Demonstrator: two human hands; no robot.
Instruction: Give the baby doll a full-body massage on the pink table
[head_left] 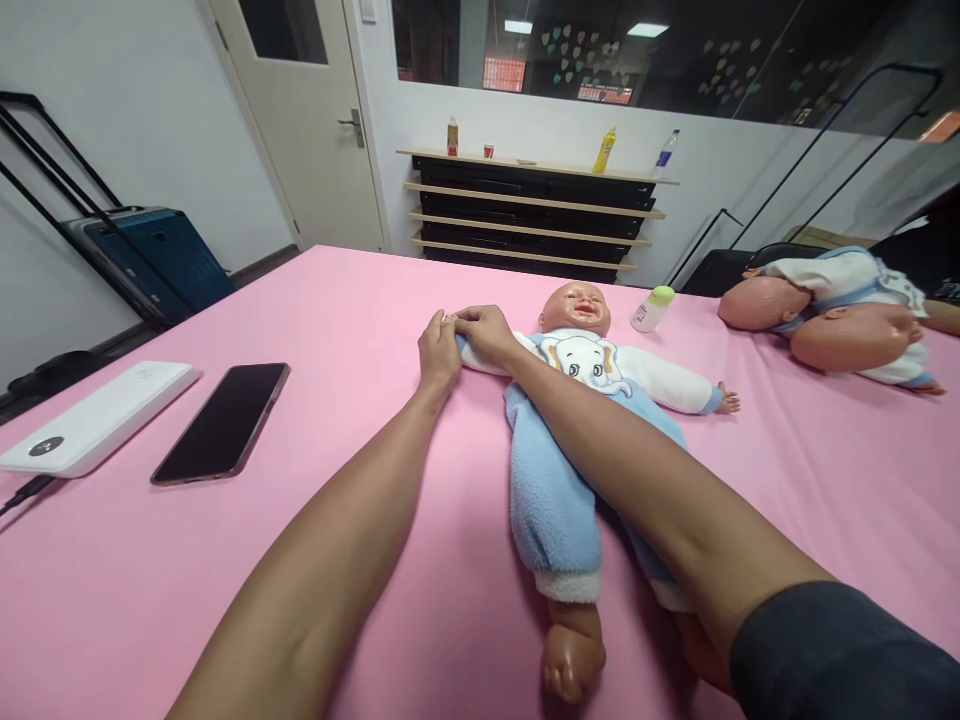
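Observation:
A baby doll [553,520] in a blue and white fleece suit with an elephant on the chest lies on its back on the pink-covered table [360,330]. Its head points away from me. My left hand [439,352] is closed around the doll's hand at the end of the sleeve stretched out to the left. My right hand [486,335] pinches at the same spot, its fingertips meeting the left ones. The doll's hand is mostly hidden by my fingers. Across the doll's chest and lap lies my right forearm.
A small white bottle with a green cap [651,309] stands by the doll's head. At the right lie more dolls [847,335]. On the left are a black phone [223,423] and a white power bank [101,415] with a cable. Shelves [525,200] stand behind the table.

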